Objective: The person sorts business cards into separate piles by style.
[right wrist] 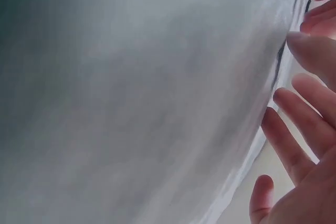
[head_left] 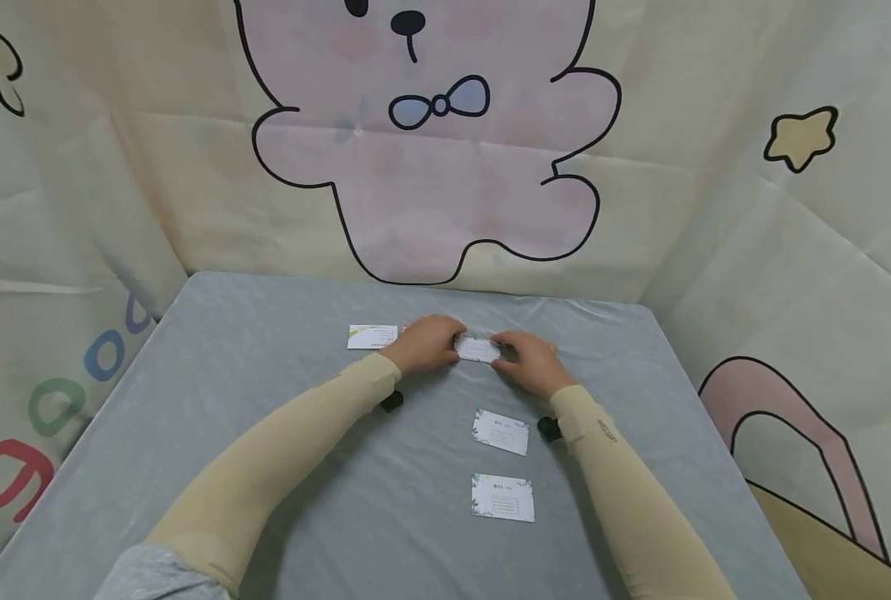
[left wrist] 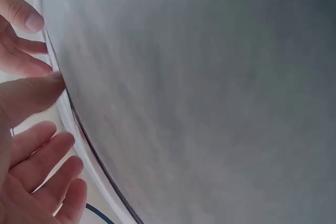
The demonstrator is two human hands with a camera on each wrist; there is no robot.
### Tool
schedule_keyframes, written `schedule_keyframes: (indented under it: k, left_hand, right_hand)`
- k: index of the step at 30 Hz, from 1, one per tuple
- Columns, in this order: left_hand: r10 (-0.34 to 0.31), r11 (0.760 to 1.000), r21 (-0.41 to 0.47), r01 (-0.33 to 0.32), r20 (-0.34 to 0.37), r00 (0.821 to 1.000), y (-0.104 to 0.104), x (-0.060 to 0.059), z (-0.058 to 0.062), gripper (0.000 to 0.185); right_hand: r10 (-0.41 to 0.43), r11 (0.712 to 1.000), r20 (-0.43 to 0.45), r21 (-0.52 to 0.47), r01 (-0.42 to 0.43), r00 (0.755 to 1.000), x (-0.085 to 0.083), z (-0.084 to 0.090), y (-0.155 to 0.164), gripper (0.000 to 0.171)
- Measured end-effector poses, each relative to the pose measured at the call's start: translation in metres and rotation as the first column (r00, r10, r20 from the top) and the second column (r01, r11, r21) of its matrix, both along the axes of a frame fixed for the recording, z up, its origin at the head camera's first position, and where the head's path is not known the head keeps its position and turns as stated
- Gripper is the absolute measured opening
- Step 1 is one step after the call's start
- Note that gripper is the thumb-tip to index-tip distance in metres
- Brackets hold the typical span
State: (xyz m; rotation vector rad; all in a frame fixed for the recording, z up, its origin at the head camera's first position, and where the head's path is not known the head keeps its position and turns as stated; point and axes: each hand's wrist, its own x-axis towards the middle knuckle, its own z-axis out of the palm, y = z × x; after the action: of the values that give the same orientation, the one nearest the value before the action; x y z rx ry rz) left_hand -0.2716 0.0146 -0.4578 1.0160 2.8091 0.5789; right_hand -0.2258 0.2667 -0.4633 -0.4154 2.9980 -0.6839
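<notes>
A small white card (head_left: 478,349) with printed text lies between the two hands toward the back of the table. My left hand (head_left: 428,343) grips its left edge, thumb at the near corner and a finger at the far one. At the right edge, my right hand (head_left: 533,363) pinches it in the same way. Neither wrist view shows the card; the left wrist view has spread fingers (left wrist: 44,163) against the table's edge line, and the right wrist view shows similar fingers (right wrist: 299,124).
Two more white cards, an upper one (head_left: 501,432) and a nearer one (head_left: 503,497), lie in a column on the grey-covered table (head_left: 385,533). A white and yellow card (head_left: 372,337) sits left of the left hand, which partly hides another beside it. Printed cloth walls (head_left: 670,208) surround the table.
</notes>
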Motion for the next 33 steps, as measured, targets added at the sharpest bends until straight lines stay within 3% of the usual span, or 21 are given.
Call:
schedule_keyframes:
  k: [4, 7, 13, 17, 23, 33]
  left_hand:
    - [-0.037, 0.999, 0.016, 0.037, -0.025, 0.999, -0.002, 0.012, 0.003, 0.054]
    - [-0.079, 0.997, 0.007, 0.079, -0.011, 0.997, -0.001, 0.03, 0.005, 0.057]
    - [-0.242, 0.969, -0.023, 0.245, 0.095, 0.966, 0.005, 0.08, 0.012, 0.065]
    - [-0.288, 0.955, -0.059, 0.292, 0.066, 0.955, 0.011, 0.101, 0.016, 0.068]
    - [-0.272, 0.956, -0.101, 0.276, 0.051, 0.961, 0.012, 0.111, 0.013, 0.061]
    - [-0.251, 0.963, -0.084, 0.254, 0.052, 0.967, 0.013, 0.117, 0.012, 0.054]
  right_hand:
    - [0.003, 1.0, 0.008, 0.016, -0.003, 1.0, 0.01, 0.002, 0.006, 0.052]
    - [0.038, 0.999, -0.014, 0.034, -0.038, 0.999, 0.027, 0.007, 0.011, 0.053]
    - [0.096, 0.994, -0.054, 0.061, -0.093, 0.994, 0.085, 0.01, 0.019, 0.059]
    - [0.097, 0.994, -0.045, 0.056, -0.094, 0.994, 0.118, 0.011, 0.016, 0.062]
    - [0.092, 0.995, -0.034, 0.039, -0.091, 0.995, 0.139, 0.009, 0.01, 0.058]
    - [0.058, 0.998, -0.052, 0.018, -0.057, 0.997, 0.143, 0.006, 0.01, 0.05]
